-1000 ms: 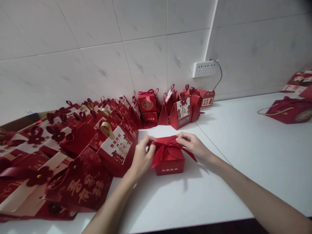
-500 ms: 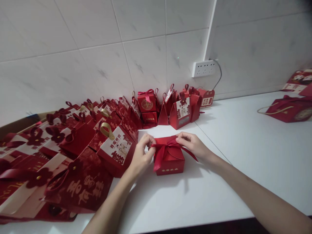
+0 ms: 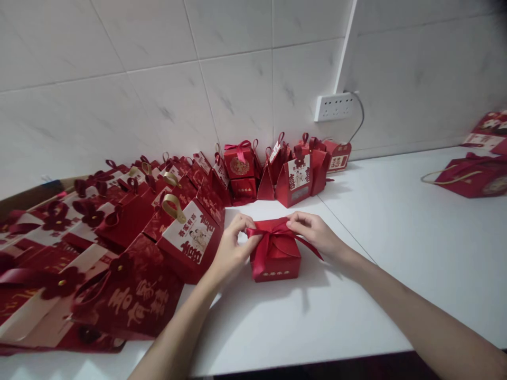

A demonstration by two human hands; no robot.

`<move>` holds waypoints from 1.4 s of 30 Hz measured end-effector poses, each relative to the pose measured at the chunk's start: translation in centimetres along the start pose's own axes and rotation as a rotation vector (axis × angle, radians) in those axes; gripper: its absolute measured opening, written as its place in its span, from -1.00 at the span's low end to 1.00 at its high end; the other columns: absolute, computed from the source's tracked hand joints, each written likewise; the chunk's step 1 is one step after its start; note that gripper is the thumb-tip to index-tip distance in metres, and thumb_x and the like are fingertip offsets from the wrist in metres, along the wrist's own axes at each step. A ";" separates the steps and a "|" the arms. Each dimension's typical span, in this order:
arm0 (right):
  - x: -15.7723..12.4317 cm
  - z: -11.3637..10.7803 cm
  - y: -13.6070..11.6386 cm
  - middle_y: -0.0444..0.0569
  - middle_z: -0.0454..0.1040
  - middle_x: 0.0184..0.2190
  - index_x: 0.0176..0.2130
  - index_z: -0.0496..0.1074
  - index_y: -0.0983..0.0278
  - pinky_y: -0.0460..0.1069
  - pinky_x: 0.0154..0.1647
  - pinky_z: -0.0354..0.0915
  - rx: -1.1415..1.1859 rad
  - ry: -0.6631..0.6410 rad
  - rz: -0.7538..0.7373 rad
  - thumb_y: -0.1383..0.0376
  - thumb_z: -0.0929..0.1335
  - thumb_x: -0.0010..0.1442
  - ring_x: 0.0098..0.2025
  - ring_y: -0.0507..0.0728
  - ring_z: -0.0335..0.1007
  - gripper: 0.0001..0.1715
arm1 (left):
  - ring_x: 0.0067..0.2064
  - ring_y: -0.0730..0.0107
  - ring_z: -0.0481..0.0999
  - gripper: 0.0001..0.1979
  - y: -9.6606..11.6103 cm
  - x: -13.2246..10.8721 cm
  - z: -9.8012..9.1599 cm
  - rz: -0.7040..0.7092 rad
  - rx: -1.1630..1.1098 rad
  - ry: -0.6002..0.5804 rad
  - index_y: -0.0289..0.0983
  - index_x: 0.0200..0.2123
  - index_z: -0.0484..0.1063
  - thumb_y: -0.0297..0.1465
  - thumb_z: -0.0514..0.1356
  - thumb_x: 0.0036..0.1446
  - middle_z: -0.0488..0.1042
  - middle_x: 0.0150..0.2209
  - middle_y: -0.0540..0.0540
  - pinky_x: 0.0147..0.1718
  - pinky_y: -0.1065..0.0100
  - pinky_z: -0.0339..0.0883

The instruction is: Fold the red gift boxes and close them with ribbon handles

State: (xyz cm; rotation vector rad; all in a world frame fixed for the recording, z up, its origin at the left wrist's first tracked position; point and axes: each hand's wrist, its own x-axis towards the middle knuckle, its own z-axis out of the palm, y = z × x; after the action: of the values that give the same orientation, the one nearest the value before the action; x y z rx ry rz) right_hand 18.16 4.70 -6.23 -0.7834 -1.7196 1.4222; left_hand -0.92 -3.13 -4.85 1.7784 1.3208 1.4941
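In front of me on the white table stands a small red gift box point(image 3: 283, 261) with gold lettering low on its front. Across its top lies a red ribbon point(image 3: 264, 247) tied in a bow, its tails hanging over the front and to the right. At the bow's left side, my left hand point(image 3: 233, 245) pinches a loop between thumb and fingers. On the other side, my right hand point(image 3: 312, 232) pinches the right part of the bow near the box's back edge. Parts of the ribbon are hidden under my fingertips.
Many red gift bags point(image 3: 138, 295) crowd the left of the white table point(image 3: 396, 221). More red boxes point(image 3: 299, 179) stand by the tiled wall. A socket strip point(image 3: 336, 107) with a cable hangs above them. A red bag point(image 3: 471, 177) with a cord handle lies far right.
My left thumb has moved slightly right, farther over the bow. The right hand keeps its pinch, and the box stays in place. The view has shifted a little.
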 end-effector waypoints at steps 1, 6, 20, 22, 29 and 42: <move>0.0 0.0 0.0 -0.10 0.35 -0.43 -0.53 0.21 0.25 0.00 -0.31 0.13 0.001 0.000 0.003 0.05 0.35 0.06 -0.39 0.06 0.21 -0.62 | -0.26 0.37 0.28 -0.85 0.0 0.1 0.0 -0.012 -0.048 0.000 -0.26 -0.52 0.25 -0.44 0.20 0.02 0.27 -0.37 -0.02 -0.25 0.37 0.13; 0.1 0.0 0.2 -0.10 0.34 -0.44 -0.52 0.23 0.26 0.02 -0.30 0.14 0.014 -0.002 0.017 0.06 0.36 0.06 -0.39 0.07 0.22 -0.63 | -0.27 0.37 0.27 -0.85 -0.1 0.4 -0.2 -0.065 -0.185 -0.005 -0.27 -0.52 0.29 -0.46 0.26 -0.09 0.30 -0.35 -0.05 -0.29 0.38 0.11; 0.1 0.0 0.1 -0.13 0.28 -0.49 -0.53 0.23 0.26 0.01 -0.32 0.12 -0.006 -0.006 -0.006 0.07 0.35 0.07 -0.41 0.05 0.18 -0.63 | -0.21 0.35 0.26 -0.89 -0.6 -0.1 0.1 0.023 0.060 0.035 -0.25 -0.47 0.25 -0.56 0.05 0.03 0.28 -0.32 -0.05 -0.21 0.34 0.10; 0.1 0.0 0.1 -0.14 0.25 -0.50 -0.54 0.22 0.26 0.01 -0.32 0.10 -0.011 -0.005 -0.010 0.07 0.35 0.07 -0.42 0.04 0.15 -0.63 | -0.21 0.35 0.24 -0.89 -0.6 -0.2 -0.1 0.032 0.007 0.004 -0.25 -0.47 0.23 -0.57 0.06 -0.02 0.26 -0.31 -0.04 -0.22 0.35 0.09; 0.1 -0.1 0.0 -0.15 0.23 -0.51 -0.54 0.21 0.26 0.00 -0.34 0.07 -0.018 -0.003 -0.006 0.07 0.35 0.06 -0.43 0.04 0.12 -0.63 | -0.27 0.38 0.20 -0.85 -1.1 0.0 -0.7 -0.094 -0.389 -0.041 -0.28 -0.50 0.29 -0.37 0.14 0.09 0.23 -0.32 -0.04 -0.27 0.37 0.07; 0.0 -0.1 0.2 -0.10 0.35 -0.45 -0.52 0.24 0.26 0.01 -0.30 0.16 -0.004 -0.003 0.008 0.05 0.36 0.06 -0.39 0.06 0.22 -0.63 | -0.25 0.41 0.28 -0.78 -1.0 0.2 -0.6 -0.213 -0.429 -0.032 -0.28 -0.53 0.51 -0.24 0.34 -0.01 0.31 -0.31 -0.05 -0.23 0.40 0.13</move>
State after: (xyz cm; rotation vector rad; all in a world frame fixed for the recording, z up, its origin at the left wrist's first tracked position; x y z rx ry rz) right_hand 18.23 4.82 -6.42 -0.7919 -1.7234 1.4267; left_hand -1.91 -2.66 -5.42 1.3405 1.0389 1.4872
